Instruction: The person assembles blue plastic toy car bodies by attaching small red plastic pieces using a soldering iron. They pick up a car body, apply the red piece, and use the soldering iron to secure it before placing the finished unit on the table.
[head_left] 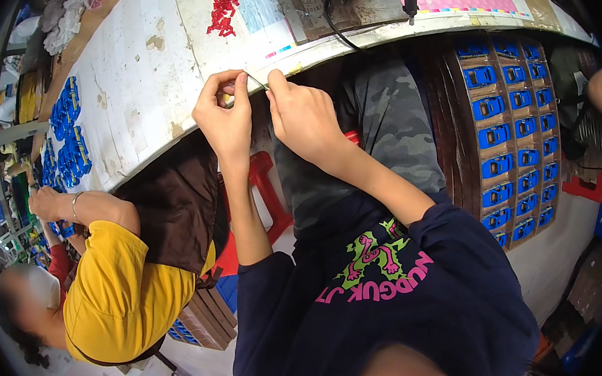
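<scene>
Between my two hands runs a short, thin dark strand (pixel 256 81), like a wire or cord, just in front of the table edge. My left hand (pixel 226 112) pinches one end with thumb and forefinger, the other fingers curled. At the other end, my right hand (pixel 304 115) is closed with its fingertips pressed together around the strand. The back of that hand hides what else may be in it. Whatever lies inside the left fingers is too small to make out.
A white worn table (pixel 140 66) bears a pile of small red pieces (pixel 224 12) and a dark metal plate (pixel 335 6) with a black cable. At left, a person in yellow (pixel 116 290) works by blue parts (pixel 72 147). On my right stands a cardboard tray (pixel 507 134) of blue toy-car-like parts.
</scene>
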`<state>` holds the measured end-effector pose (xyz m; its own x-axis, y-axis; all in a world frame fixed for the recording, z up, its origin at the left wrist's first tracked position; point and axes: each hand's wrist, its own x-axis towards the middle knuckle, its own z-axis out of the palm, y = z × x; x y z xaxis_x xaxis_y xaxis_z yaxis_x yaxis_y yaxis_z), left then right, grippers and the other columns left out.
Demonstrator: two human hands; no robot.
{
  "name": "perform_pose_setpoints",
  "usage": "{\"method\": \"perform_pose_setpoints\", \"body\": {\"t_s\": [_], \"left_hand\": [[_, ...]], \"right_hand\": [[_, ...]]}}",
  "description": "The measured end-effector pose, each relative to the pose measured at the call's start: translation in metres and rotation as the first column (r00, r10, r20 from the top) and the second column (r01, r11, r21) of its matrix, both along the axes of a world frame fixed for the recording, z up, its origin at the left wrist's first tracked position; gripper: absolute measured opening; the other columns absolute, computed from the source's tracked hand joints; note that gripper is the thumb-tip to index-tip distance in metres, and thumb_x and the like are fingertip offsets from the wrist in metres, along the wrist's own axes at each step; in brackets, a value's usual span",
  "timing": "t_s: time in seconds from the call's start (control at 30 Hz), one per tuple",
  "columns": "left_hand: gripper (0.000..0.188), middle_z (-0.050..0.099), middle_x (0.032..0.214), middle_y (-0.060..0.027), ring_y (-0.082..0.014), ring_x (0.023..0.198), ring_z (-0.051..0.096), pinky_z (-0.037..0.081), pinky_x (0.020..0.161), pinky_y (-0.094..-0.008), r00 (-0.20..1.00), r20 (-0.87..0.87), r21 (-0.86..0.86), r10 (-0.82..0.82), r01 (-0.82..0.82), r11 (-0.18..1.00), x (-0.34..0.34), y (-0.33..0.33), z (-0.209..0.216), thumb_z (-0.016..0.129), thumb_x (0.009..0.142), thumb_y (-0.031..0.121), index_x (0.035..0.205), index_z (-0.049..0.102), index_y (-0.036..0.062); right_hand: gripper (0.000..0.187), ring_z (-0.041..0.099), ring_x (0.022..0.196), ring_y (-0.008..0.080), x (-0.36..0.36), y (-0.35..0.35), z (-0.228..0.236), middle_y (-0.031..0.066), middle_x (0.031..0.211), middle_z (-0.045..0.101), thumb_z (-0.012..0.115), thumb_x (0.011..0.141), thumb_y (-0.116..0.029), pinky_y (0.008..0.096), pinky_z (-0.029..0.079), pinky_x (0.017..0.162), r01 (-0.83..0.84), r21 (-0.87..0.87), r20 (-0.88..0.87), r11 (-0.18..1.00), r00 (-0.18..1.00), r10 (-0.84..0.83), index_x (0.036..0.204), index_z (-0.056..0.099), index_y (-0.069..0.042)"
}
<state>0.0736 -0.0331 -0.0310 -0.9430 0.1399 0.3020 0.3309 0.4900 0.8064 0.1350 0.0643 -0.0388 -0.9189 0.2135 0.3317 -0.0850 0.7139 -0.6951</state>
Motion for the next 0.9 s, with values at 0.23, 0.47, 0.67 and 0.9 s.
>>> {"method": "perform_pose_setpoints", "body": {"t_s": [0.23, 0.47, 0.67, 0.9], "left_hand": [[0.007, 0.056, 0.064, -0.0024, -0.0045, 0.057, 0.044, 0.036, 0.053, -0.0185, 0.999, 0.039, 0.06, 0.002, -0.004, 0.998, 0.0, -0.002, -0.001, 0.06, 0.075, 0.003, 0.078, 0.06, -0.0026], [0.009, 0.058, 0.081, -0.0071, -0.0079, 0.074, 0.054, 0.042, 0.065, -0.0186, 0.994, -0.002, 0.387, 0.106, -0.097, 0.917, 0.021, -0.025, 0.024, 0.055, 0.08, 0.001, 0.087, 0.055, -0.0046], [0.01, 0.057, 0.078, -0.0049, -0.0064, 0.067, 0.049, 0.038, 0.061, -0.0171, 0.988, -0.032, 0.407, 0.152, -0.126, 0.905, 0.048, -0.025, 0.043, 0.057, 0.08, 0.005, 0.087, 0.056, -0.0021], [0.005, 0.05, 0.083, -0.0071, -0.0094, 0.074, 0.047, 0.04, 0.069, -0.0194, 0.994, 0.079, 0.5, 0.072, -0.102, 0.86, 0.079, -0.025, 0.033, 0.05, 0.08, -0.003, 0.084, 0.049, -0.0027]], "right_hand": [[0.011, 0.056, 0.053, 0.0293, 0.003, -0.001, -0.01, 0.0147, 0.059, 0.054, 0.049, 0.071, -0.001, 0.0369, 0.043, 0.046, -0.007, 0.018, -0.002, 1.0, 1.0, 0.007, 0.08, 0.042, 0.0], [0.011, 0.057, 0.054, 0.0289, -0.021, -0.021, 0.013, 0.0139, 0.062, 0.053, 0.05, 0.073, -0.004, 0.0349, 0.044, 0.047, 0.041, -0.083, -0.164, 0.996, 0.985, -0.054, 0.079, 0.041, -0.001], [0.058, 0.056, 0.057, 0.0273, -0.044, -0.048, 0.021, 0.0187, 0.088, 0.046, 0.062, 0.07, -0.019, 0.0327, 0.045, 0.05, 0.032, 0.036, -0.04, 0.999, 0.999, -0.031, 0.12, 0.038, -0.004], [0.021, 0.053, 0.064, 0.0259, 0.104, 0.036, -0.043, 0.0121, 0.081, 0.052, 0.057, 0.067, -0.009, 0.0331, 0.043, 0.057, -0.164, -0.141, -0.115, 0.976, 0.982, 0.148, 0.087, 0.055, -0.003]]}}
